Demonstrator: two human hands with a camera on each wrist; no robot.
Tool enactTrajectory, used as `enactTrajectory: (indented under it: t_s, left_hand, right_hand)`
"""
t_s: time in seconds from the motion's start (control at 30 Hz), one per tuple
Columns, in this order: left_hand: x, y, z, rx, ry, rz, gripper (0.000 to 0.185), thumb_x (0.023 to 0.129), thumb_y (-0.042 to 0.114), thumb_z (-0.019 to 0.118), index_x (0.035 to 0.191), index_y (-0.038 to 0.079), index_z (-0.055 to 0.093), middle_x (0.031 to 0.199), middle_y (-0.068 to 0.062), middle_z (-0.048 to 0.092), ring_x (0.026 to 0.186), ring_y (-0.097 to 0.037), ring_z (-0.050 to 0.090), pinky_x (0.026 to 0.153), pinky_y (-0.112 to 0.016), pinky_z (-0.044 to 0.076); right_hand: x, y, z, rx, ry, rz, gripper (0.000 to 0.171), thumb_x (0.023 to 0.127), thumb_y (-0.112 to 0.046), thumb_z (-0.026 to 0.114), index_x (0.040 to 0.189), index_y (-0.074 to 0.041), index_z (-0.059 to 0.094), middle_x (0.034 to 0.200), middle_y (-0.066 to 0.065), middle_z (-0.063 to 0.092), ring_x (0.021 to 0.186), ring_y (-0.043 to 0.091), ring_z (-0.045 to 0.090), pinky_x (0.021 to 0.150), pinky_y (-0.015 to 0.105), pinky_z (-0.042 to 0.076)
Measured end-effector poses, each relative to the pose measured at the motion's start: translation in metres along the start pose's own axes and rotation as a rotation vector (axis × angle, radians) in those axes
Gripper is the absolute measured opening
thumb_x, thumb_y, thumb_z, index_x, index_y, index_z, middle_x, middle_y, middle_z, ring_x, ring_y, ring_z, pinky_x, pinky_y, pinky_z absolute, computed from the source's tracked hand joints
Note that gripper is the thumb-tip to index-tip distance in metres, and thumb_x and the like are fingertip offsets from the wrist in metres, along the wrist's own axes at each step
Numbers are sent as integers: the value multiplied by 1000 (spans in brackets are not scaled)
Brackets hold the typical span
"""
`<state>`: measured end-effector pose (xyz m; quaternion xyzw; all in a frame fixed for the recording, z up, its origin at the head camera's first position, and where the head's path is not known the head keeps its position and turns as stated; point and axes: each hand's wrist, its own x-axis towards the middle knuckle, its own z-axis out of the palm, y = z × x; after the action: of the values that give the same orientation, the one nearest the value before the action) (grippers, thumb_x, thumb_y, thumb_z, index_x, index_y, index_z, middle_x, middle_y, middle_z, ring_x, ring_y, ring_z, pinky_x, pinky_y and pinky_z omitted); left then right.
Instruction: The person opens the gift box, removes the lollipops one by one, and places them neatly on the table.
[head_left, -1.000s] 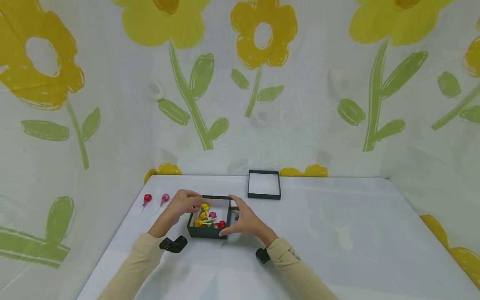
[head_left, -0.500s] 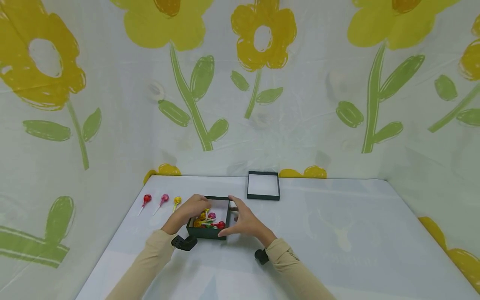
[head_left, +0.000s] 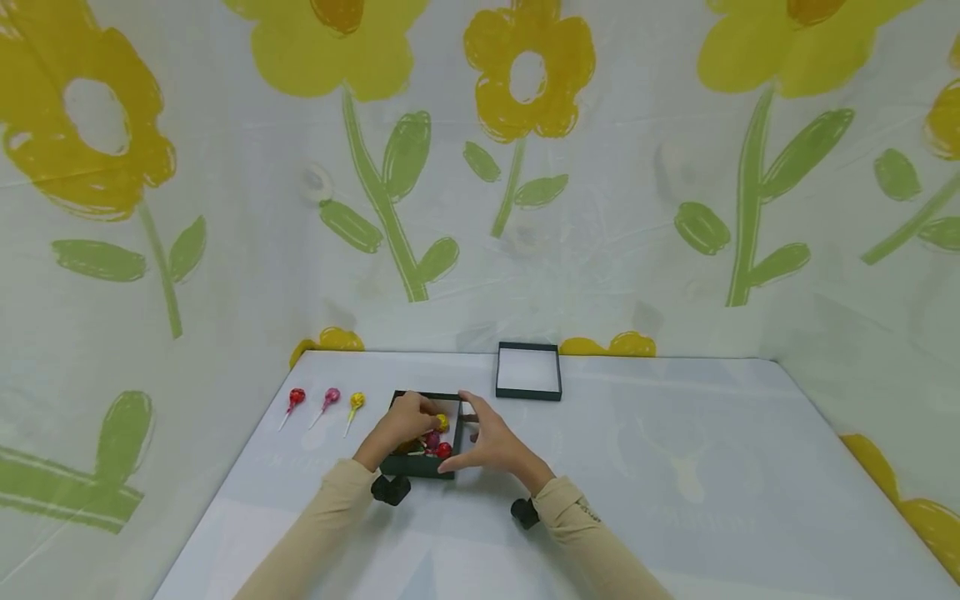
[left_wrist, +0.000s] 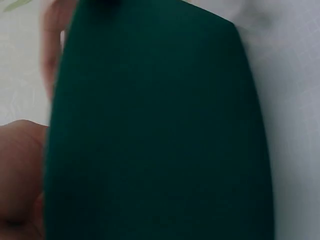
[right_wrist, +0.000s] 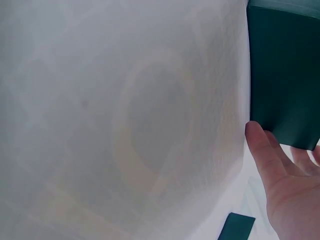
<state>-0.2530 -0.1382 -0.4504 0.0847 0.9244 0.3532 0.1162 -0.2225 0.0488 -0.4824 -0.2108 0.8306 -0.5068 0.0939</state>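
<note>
A dark green box (head_left: 417, 467) with a pale inside stands without its lid on the table, several wrapped lollipops in it. My left hand (head_left: 405, 423) reaches in over its left side, pinching a yellow lollipop (head_left: 442, 422) at the fingertips. Below that lie a pink lollipop (head_left: 432, 440) and a red lollipop (head_left: 444, 450); the hand covers others. My right hand (head_left: 491, 437) grips the box's right side, thumb at the front corner, fingers toward the back corner. In the left wrist view the box wall (left_wrist: 160, 125) hides the left fingertips.
Left of the box, a red lollipop (head_left: 297, 397), a pink lollipop (head_left: 332, 396) and a yellow lollipop (head_left: 357, 401) lie in a row on the white table (head_left: 675, 500). The box lid (head_left: 528, 393) lies inside up near the back edge. A flower-patterned curtain (head_left: 600, 250) surrounds the table.
My left hand has moved right, from beside the row into the box, uncovering the yellow lollipop on the table. The yellow lollipop at its fingertips shifted right. The right hand stays put.
</note>
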Motion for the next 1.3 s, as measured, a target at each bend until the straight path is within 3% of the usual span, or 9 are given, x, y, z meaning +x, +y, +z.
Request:
enactTrajectory:
  t_s: [0.37,0.73,0.93,1.1,1.3]
  left_hand:
    - [5,4,14,36,22,138,23,78,12,74,99,3,70,93,-7,68,84,-20,63,74,-40,54]
    - [2,3,8,-11,9,105,19,76,13,76,91,5,68,85,-2,65,76,-17,58,72,-36,53]
    - [-2,-5,1,-184,7,81,25,81,13,72,105,5,70,96,-3,67,84,-17,60,75,-35,54]
    - [-4,-10,-6,-366,24,12,25,83,11,70,108,5,69,103,-5,67,88,-19,61,81,-36,53]
    - [-7,-11,-9,-445,44,-88,27,80,20,76,104,9,70,103,-3,67,92,-20,58,85,-39,50]
  right_hand:
    - [0,0,0,-2,-3,-2,111,65,-31,87,150,-12,18,152,6,25,126,30,44,92,40,48]
    - [2,3,2,6,-4,-12,110,65,-27,87,150,-11,19,151,6,25,125,30,44,91,40,49]
    - [2,3,2,22,-11,-10,110,65,-29,88,150,-12,20,152,6,25,125,30,45,91,39,49]
    - [2,3,1,-4,-11,9,113,63,-35,88,150,-14,19,152,4,24,125,28,45,92,38,49]
    - [2,3,1,-10,-7,16,115,62,-38,88,151,-16,19,153,2,23,126,27,44,92,38,48]
